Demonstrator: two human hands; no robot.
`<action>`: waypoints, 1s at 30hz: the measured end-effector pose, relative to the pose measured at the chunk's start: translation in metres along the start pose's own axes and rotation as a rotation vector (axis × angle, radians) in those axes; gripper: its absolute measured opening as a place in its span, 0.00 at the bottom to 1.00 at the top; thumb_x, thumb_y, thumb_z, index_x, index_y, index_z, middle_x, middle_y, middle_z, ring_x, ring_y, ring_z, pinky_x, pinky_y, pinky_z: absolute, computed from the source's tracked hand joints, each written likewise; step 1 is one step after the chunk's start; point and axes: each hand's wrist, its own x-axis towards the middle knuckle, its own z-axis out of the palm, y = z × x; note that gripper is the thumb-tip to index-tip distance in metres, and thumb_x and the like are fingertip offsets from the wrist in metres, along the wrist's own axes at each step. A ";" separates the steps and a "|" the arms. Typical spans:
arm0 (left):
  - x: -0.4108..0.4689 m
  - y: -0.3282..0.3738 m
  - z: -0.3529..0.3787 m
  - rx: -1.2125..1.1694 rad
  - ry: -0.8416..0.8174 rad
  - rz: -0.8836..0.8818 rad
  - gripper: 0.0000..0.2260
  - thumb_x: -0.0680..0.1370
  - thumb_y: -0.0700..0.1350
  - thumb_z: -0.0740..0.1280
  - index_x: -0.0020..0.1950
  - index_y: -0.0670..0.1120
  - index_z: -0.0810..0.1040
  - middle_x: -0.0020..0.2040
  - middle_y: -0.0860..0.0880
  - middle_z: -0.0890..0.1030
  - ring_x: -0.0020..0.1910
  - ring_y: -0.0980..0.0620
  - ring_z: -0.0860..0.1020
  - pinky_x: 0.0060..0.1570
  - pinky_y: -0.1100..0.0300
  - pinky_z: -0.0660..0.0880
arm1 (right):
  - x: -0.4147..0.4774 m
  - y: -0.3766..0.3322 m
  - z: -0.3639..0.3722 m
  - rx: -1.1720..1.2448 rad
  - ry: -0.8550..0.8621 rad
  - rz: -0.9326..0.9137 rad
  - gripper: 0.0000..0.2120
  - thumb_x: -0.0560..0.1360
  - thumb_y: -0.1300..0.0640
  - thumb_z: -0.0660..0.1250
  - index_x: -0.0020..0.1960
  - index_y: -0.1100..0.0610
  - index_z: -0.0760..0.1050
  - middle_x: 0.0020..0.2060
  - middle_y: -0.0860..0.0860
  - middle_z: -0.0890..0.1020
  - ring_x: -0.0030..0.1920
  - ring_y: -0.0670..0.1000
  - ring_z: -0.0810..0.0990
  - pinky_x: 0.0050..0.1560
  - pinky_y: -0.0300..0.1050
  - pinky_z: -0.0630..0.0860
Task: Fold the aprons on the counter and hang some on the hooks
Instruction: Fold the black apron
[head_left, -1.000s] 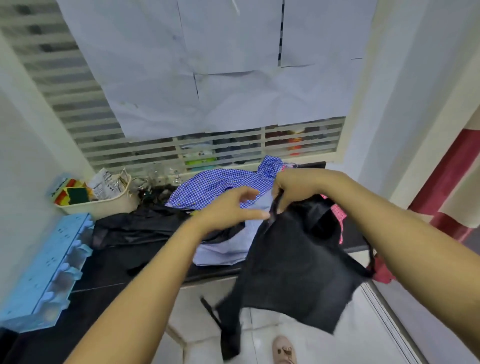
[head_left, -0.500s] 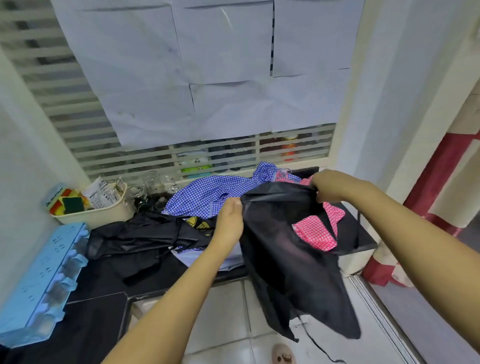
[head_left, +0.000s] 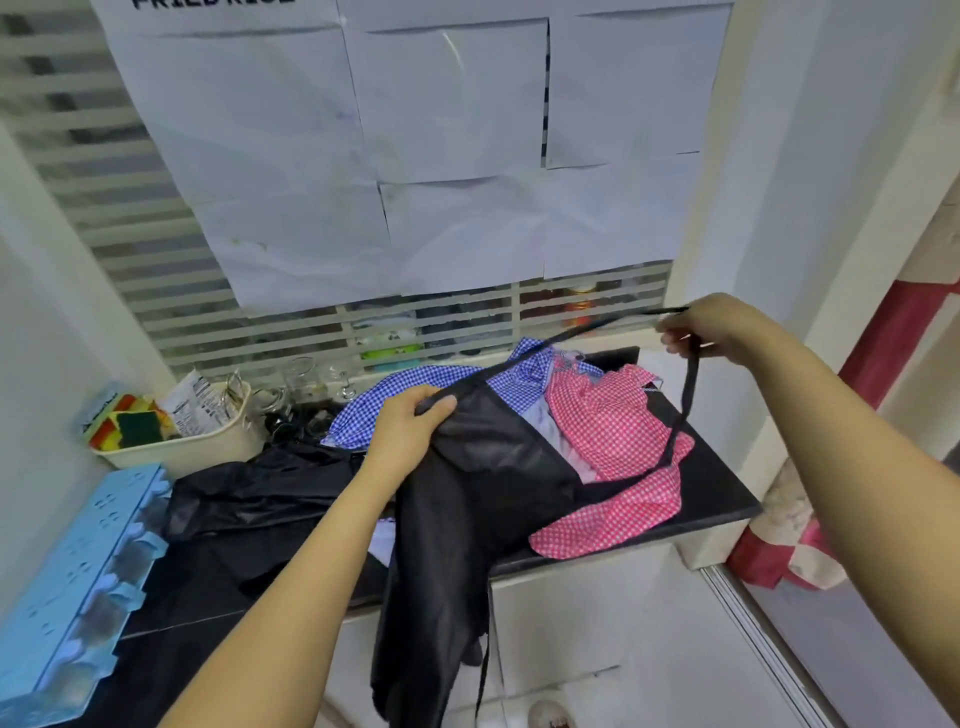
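Note:
My left hand (head_left: 410, 428) grips the top corner of a black apron (head_left: 467, 509) that hangs down over the front edge of the dark counter (head_left: 717, 499). My right hand (head_left: 711, 332) pinches the apron's black neck strap (head_left: 685, 410), drawn up and out to the right. A pink checked apron (head_left: 613, 447) lies crumpled on the counter below the strap. Behind it lies a blue checked apron (head_left: 405, 387). Another black apron (head_left: 260, 499) is heaped on the counter to the left.
A cream tub (head_left: 182, 447) with sponges and packets sits at the back left, glass jars (head_left: 306, 379) beside it. A light blue plastic rack (head_left: 67, 587) lies at the left edge. Papers cover the louvred window. A red and white cloth (head_left: 784, 551) hangs at the right.
My right hand has let go of the apron's body and moved right and up with the neck strap. My left hand has shifted to the apron's top corner. The apron's top now rests on the counter.

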 end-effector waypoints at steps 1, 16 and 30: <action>0.006 -0.002 -0.004 -0.006 0.005 -0.026 0.13 0.80 0.47 0.65 0.38 0.43 0.76 0.35 0.50 0.78 0.35 0.55 0.75 0.35 0.63 0.67 | 0.010 -0.005 -0.005 -0.008 0.033 0.016 0.06 0.78 0.63 0.63 0.44 0.63 0.76 0.36 0.57 0.78 0.32 0.50 0.75 0.36 0.40 0.74; 0.229 -0.061 0.005 0.007 0.000 -0.320 0.14 0.80 0.45 0.63 0.45 0.36 0.80 0.46 0.37 0.81 0.45 0.46 0.78 0.55 0.49 0.74 | 0.176 -0.179 0.084 0.317 -0.084 -0.350 0.11 0.76 0.65 0.66 0.58 0.60 0.74 0.47 0.55 0.79 0.43 0.50 0.76 0.45 0.42 0.76; 0.243 -0.260 0.093 0.124 0.057 -0.803 0.19 0.81 0.47 0.61 0.61 0.31 0.75 0.61 0.35 0.77 0.61 0.38 0.75 0.64 0.47 0.70 | 0.216 0.085 0.211 -0.572 -0.734 0.333 0.22 0.70 0.45 0.74 0.49 0.62 0.73 0.40 0.55 0.80 0.35 0.49 0.79 0.36 0.40 0.78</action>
